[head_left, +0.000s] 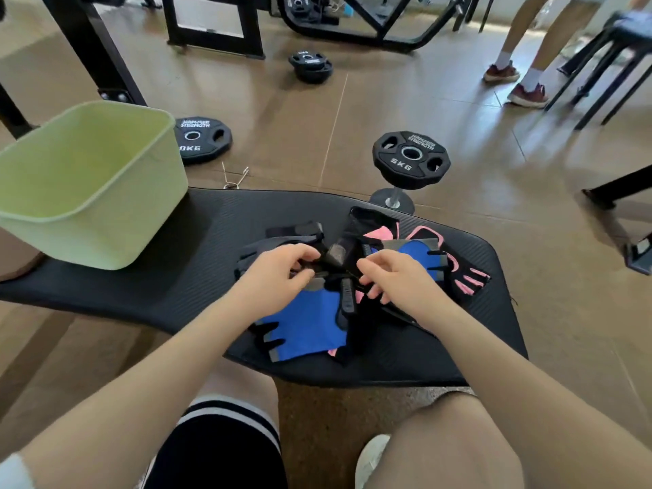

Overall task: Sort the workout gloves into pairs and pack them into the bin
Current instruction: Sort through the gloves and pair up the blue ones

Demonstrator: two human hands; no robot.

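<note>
A heap of fingerless workout gloves lies on the black padded bench (183, 277). One blue glove (303, 330) rests nearest me; a second blue glove (416, 255) lies farther right. A pink-and-black glove (465, 277) sits at the right edge, another pink one (379, 232) behind, and a grey-black glove (278, 240) to the left. My left hand (278, 273) and my right hand (395, 277) both pinch black straps (335, 266) in the middle of the heap. The pale green bin (88, 178) stands empty on the bench's left end.
Black weight plates (203, 139) lie on the tiled floor behind the bench, and a 5 kg plate (409, 158) sits on a short stand. A spring collar (234, 176) lies near the bin. A person's legs (518, 75) and black stools are at the far right.
</note>
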